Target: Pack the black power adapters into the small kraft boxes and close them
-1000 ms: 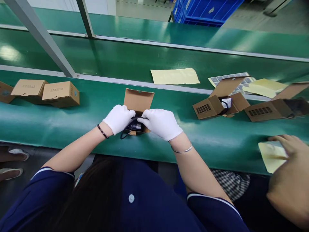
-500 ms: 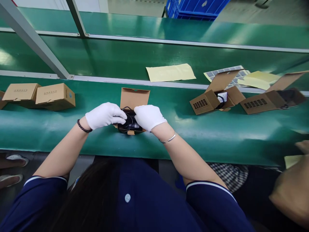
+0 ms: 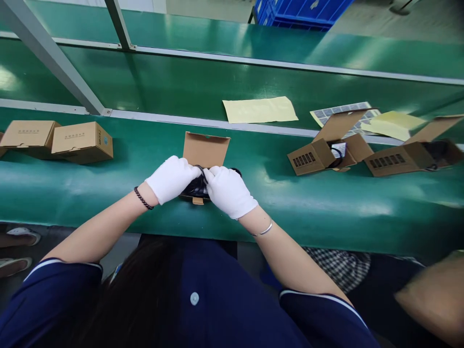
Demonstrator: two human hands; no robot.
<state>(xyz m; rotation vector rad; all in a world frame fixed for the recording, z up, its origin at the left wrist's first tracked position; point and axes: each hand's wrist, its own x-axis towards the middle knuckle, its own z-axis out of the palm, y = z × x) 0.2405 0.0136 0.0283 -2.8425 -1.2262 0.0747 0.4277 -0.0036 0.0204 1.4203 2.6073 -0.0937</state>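
An open cardboard box [image 3: 206,151] stands on the green bench in front of me, its lid raised at the far side. Inside it lies a black device [image 3: 194,188], mostly covered by my hands. My left hand [image 3: 173,179], in a white glove, has its fingers closed on a black cable [image 3: 201,173] above the box. Also gloved, my right hand [image 3: 229,191] pinches the same cable from the other side. A small black round end [image 3: 237,171] pokes out beyond the right hand's knuckles; I cannot tell whether it belongs to the cable.
Two closed cardboard boxes [image 3: 82,142] sit at the left. To the right are an open box with a cable [image 3: 308,157] and another open box [image 3: 387,159]. Yellow paper [image 3: 260,110] and a label sheet [image 3: 335,113] lie behind. A co-worker's arm [image 3: 435,295] is at lower right.
Both hands have come closer together over the box, now meeting at the cable. A black round end has appeared beside my right hand. The co-worker's hand has left the bench edge.
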